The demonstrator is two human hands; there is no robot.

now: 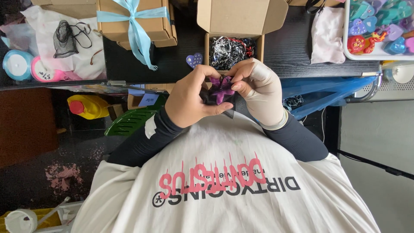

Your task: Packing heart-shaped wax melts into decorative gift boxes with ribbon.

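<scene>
A purple flower-shaped piece sits against a small black mesh pouch, both held between the two hands just above the person's chest, at the near edge of the black table. The left hand curls closed around the pouch from its side, thumb under it and fingers over the top. The right hand, in a pale glove, pinches the top of the purple piece and the pouch's mouth with narrow, bent fingers.

Directly beyond the hands stands one open cardboard box, flaps up, filled with black and silver shredded paper. One purple heart piece lies on the table just left of it. Further left is one closed cardboard box tied with a light blue ribbon. At the far right, a white tray holds many coloured heart-shaped pieces, too heaped to count. A second black mesh pouch lies on white plastic at far left, near two ribbon spools.
</scene>
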